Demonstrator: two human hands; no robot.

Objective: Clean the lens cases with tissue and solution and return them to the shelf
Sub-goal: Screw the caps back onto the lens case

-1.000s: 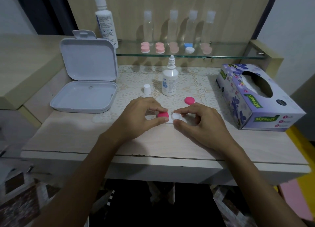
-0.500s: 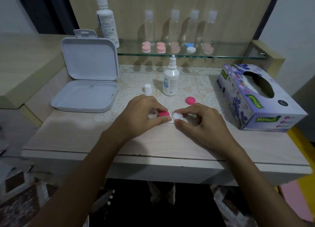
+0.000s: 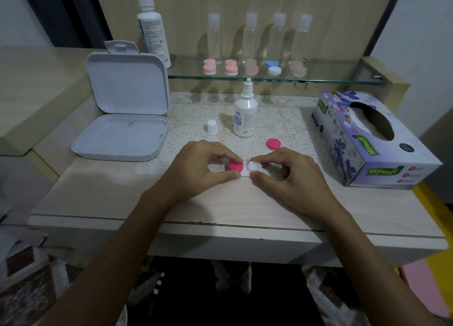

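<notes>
lens case: white, 1 pink cap on | left hand pinches cap; right hand pinches open well

A home vanity: glass shelf, tissue box, lace mat.

"Mysoft" in green labels on the purple tissue box.

Lens case at table centre front, left hand on its left half, right hand on its right. Loose cap behind right; bottle and small cap behind. Open box left, tissue box right. Shelf at rear carries 5 cases.
</notes>
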